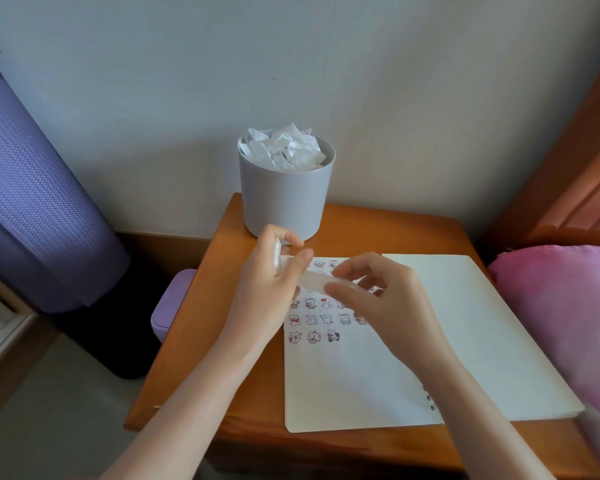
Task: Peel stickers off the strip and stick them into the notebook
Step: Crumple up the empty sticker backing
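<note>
One head-worn camera looks forward and steeply down, close over the wooden table (378, 220) against the wall (326, 64).

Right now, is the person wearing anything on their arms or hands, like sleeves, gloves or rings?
No. The left hand and right hand are both bare, with no gloves, rings, watch or bracelets showing. Both forearms are uncovered right down to the bottom edge of the picture, so no sleeve is in view. The fingers are slim, with short nails.
</note>
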A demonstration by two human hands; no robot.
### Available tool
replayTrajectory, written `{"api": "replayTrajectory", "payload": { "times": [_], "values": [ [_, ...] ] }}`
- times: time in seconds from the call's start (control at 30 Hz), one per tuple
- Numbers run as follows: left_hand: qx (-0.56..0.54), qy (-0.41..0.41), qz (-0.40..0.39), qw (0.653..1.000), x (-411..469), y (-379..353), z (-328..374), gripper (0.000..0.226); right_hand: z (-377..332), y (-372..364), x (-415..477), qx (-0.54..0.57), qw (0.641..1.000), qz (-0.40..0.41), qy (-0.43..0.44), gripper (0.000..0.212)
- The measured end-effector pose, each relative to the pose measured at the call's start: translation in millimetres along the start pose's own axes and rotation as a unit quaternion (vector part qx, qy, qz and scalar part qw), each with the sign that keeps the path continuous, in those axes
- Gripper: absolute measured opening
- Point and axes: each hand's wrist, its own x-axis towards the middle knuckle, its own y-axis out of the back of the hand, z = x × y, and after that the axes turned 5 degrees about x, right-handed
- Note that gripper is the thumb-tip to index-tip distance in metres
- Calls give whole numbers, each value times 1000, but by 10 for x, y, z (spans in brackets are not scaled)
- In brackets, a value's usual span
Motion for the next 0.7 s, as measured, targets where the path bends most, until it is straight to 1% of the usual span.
{"api": "replayTrajectory", "payload": {
  "times": [0.1,0.2,0.3,0.37,0.43,0.5,0.6,0.7],
  "values": [
    [-30,1,-18,999,14,-26,-45,16,0,3,27,3,999,44,-12,15],
    [-39,7,-48,998,-2,-58,-38,18,15,-45,29,5,997,82,-1,21],
    [-45,-1,-44,998,2,-67,-7,17,13,-94,37,0,995,100,6,28],
    [-16,-17,-28,999,6,-68,-6,16,-4,-100,44,14,996,91,8,24],
    [-1,-19,-11,1000,-2,-74,-9,16,-36,-114,31,23,998,54,9,14],
    [-11,-2,-7,1000,-20,-83,10,21,-71,-141,0,39,999,13,19,6],
    [-47,47,-29,997,-33,-88,43,30,-104,-139,-29,70,997,-20,29,17],
    [-62,72,-48,994,-33,-71,68,21,-83,-77,-13,94,995,-19,17,19]
  ]
}}
